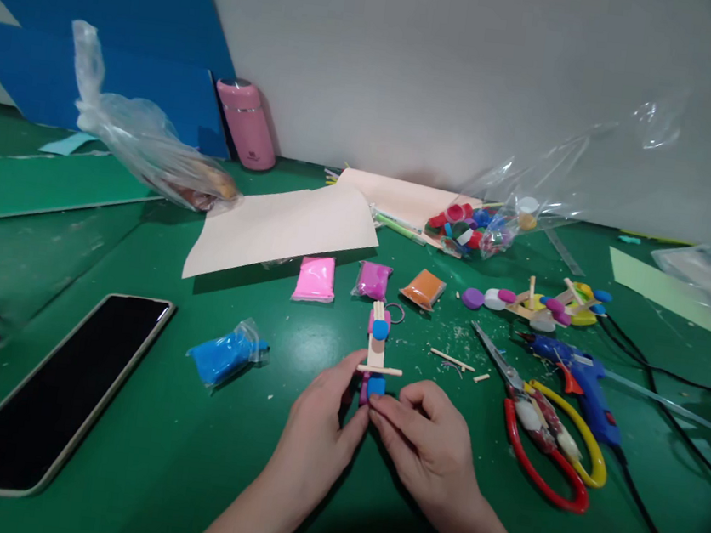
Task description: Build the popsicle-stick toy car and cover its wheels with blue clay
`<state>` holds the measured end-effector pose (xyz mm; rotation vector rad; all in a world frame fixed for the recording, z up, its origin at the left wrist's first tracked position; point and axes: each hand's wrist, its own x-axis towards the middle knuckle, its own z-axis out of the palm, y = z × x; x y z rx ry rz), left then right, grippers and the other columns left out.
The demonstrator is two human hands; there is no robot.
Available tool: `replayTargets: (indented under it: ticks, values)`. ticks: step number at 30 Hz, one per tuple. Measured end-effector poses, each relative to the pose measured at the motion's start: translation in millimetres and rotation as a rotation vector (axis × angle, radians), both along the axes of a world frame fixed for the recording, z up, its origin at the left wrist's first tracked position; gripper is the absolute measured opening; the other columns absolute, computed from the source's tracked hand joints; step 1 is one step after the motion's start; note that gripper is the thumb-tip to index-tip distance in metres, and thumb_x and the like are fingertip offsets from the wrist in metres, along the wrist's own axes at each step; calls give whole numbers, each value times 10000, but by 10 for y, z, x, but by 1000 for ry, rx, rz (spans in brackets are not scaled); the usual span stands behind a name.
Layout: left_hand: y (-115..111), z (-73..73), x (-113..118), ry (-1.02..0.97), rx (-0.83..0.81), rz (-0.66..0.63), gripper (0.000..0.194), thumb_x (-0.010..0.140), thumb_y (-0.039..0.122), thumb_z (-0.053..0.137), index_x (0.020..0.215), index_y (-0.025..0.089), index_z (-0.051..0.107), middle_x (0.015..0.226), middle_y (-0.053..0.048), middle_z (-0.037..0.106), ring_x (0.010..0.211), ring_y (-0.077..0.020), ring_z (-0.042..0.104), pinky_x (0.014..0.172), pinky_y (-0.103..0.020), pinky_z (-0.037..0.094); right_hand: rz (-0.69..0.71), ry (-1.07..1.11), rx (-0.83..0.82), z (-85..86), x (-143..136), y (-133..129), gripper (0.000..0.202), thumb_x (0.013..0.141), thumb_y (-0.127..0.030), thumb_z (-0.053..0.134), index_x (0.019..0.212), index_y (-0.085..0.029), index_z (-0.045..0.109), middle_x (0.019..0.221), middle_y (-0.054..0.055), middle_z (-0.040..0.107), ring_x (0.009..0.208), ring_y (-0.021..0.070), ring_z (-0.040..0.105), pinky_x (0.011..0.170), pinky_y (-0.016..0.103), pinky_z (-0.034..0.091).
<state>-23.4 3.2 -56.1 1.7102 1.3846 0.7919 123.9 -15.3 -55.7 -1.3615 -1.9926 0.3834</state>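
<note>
A small craft piece of wooden sticks point(376, 352) with blue and pink-purple clay lumps stands between my hands at the lower middle. My left hand point(322, 421) grips its near end from the left, thumb and fingers round the purple part. From the right, my right hand point(428, 446) has its fingers pinched against the blue clay point(376, 385) at the same end. A stick lies crosswise over the piece, just beyond my fingertips. Pink point(315, 278), magenta point(373, 280) and orange point(423, 289) clay packets lie behind it, with an opened blue packet point(226, 354) on the left.
A phone point(51, 394) lies left. On the right are scissors point(543, 425), a blue glue gun point(579, 382) with its cable, and another stick-and-clay piece point(544, 305). Behind stand a pink bottle point(247, 124), paper point(289, 229) and a bag of coloured caps point(479, 229).
</note>
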Motion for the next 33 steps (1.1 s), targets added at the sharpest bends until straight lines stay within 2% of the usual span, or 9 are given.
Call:
replayTargets:
  ticks: [7,10,14,17,25,33]
  values:
    - [-5,16,5,8,-10,12,462,728,119,505,1177,209,452,1022,-54,618,883,-186,576,771,-324,460,-24,85,-16,-37,-5,-2,151,797,-203,531,905,-212,637,713,19,537,643,126,512,556,239,426]
    - [-7,4,5,-9,-6,7,458,734,122,506,1179,215,450,1032,-49,620,908,-185,576,793,-323,453,-158,161,-22,-66,-14,0,117,743,-239,594,849,-207,555,725,-1,518,605,114,497,525,222,429]
    - [-10,-9,1,-5,-7,3,490,724,103,509,1191,233,436,1074,-44,607,934,-183,572,811,-321,445,-329,172,-77,-101,-36,22,348,654,-298,663,936,-209,478,728,-17,481,557,105,459,508,223,448]
    - [-7,-3,2,22,-15,18,494,715,109,513,1191,220,443,1073,-54,609,902,-187,582,780,-318,457,-335,169,-131,-106,-48,49,429,640,-303,670,1004,-217,461,740,-19,481,554,106,461,523,234,462]
    - [3,8,3,29,-6,16,481,725,124,508,1195,207,447,1015,-62,627,827,-179,593,739,-316,473,-321,163,-161,-90,-46,91,426,653,-284,650,1026,-215,457,765,-12,486,563,110,457,532,246,453]
    - [6,17,2,6,-2,6,478,724,108,499,1185,221,449,1054,-52,617,880,-182,587,757,-312,470,-283,152,-162,-77,-52,97,434,669,-267,634,1064,-230,460,800,-2,499,585,116,462,545,246,454]
